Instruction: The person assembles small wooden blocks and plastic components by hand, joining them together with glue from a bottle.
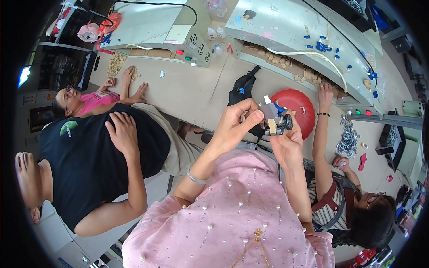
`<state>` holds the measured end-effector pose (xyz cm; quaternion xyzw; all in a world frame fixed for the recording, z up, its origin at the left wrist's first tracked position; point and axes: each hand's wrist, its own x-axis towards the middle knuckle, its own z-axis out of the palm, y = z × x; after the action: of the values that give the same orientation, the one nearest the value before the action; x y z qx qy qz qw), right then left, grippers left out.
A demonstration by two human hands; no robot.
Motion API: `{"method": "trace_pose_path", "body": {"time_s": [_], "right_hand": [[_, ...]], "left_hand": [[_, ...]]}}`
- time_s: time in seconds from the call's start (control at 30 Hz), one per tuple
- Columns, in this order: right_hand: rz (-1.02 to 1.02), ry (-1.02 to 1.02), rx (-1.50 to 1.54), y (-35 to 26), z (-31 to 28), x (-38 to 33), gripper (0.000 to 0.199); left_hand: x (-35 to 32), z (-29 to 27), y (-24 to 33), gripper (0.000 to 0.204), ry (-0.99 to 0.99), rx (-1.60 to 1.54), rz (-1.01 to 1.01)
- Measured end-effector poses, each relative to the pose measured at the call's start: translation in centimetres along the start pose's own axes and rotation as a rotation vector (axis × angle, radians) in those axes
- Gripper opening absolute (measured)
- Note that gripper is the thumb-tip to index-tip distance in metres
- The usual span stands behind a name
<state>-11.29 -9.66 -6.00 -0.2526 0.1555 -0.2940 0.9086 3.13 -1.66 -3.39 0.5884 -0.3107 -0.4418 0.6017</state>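
Note:
Between my two hands, in front of my chest, is a small toy vehicle (271, 111) with a grey body, blue and beige parts and dark wheels. My left hand (236, 123) grips its left side, with the thumb laid along the body. My right hand (288, 145) holds it from below and the right, fingers closed near the black wheel (288, 121). Some of the fingertips are hidden behind the toy. Just beyond my hands, a red scalloped plate (308, 117) lies on the table. Left of the plate is a black cloth-like item (241, 87) with a small blue piece on it.
White machine housings (268, 27) stand along the far side, with beige blocks (286, 62) under one. A co-worker's hand (325, 94) reaches there from the right, near metal parts (346, 138). Close on my left stands a person in a black shirt (89, 165).

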Motion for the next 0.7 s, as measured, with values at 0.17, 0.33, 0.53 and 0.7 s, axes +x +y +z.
{"method": "trace_pose_path", "body": {"time_s": [0.17, 0.33, 0.53, 0.7], "right_hand": [[0.02, 0.013, 0.053, 0.09, -0.21, -0.07, 0.057], [0.023, 0.008, 0.078, 0.26, -0.4, -0.05, 0.059], [0.037, 0.022, 0.08, 0.33, -0.33, -0.05, 0.059], [0.037, -0.004, 0.081, 0.35, -0.57, 0.08, 0.058]], "left_hand": [[-0.02, 0.01, 0.15, 0.03, -0.044, -0.02, -0.003], [0.07, -0.03, 0.09, 0.031, -0.011, -0.019, -0.009], [0.09, -0.14, -0.1, 0.031, -0.009, -0.004, -0.019], [0.2, -0.2, -0.21, 0.031, -0.015, -0.017, -0.02]]}}
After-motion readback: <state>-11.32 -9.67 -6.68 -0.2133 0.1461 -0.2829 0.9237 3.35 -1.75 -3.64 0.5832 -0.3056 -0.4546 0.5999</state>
